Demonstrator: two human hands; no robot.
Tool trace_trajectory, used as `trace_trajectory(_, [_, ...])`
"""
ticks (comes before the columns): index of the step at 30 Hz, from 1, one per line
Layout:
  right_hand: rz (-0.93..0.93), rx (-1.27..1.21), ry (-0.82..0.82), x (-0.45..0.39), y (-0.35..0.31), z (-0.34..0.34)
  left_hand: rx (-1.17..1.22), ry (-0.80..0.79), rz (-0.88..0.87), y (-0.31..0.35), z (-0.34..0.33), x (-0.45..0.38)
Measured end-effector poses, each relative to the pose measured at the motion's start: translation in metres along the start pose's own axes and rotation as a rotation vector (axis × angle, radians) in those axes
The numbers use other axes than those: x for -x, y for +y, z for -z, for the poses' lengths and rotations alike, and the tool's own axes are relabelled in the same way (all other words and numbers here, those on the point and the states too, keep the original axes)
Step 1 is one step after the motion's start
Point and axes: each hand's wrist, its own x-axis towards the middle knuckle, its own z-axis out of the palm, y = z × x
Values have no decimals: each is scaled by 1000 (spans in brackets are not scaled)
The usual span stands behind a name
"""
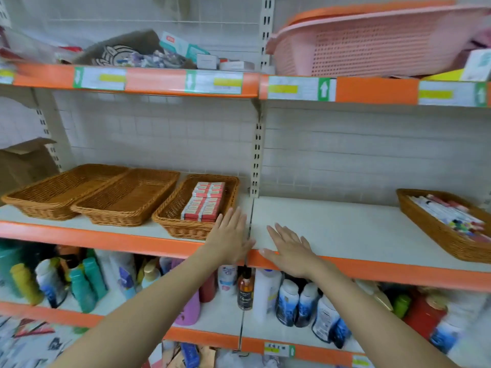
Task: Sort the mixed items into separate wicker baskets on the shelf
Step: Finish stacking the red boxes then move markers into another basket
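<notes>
L hand (230,236) & R hand (289,252) flat, fingers straight, over shelf (345,229)

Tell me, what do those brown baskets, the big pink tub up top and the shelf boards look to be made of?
The brown baskets look like woven wicker or rattan, possibly a plastic imitation: tight plaited strands with a slight sheen. The pink tub looks like moulded plastic, matte, its wall pierced with regular small holes. The shelf board appears to be painted metal, off-white and smooth, with a glossy orange front strip.

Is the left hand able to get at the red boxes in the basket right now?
Probably yes: the left hand is open beside the basket, whose top is uncovered, and nothing lies between it and the red boxes.
</notes>
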Motion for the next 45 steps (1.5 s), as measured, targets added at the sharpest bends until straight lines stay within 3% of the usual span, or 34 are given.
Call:
trace_trajectory(14, [-249, 86, 19, 33, 131, 30, 8, -188, -201, 123, -1, -92])
trace_trajectory(29, [-592, 37, 198, 85, 287, 65, 32, -183, -549, 295, 6, -189])
trace_trajectory(45, [-533, 49, 261, 126, 440, 104, 130, -100, -541, 444, 9, -228])
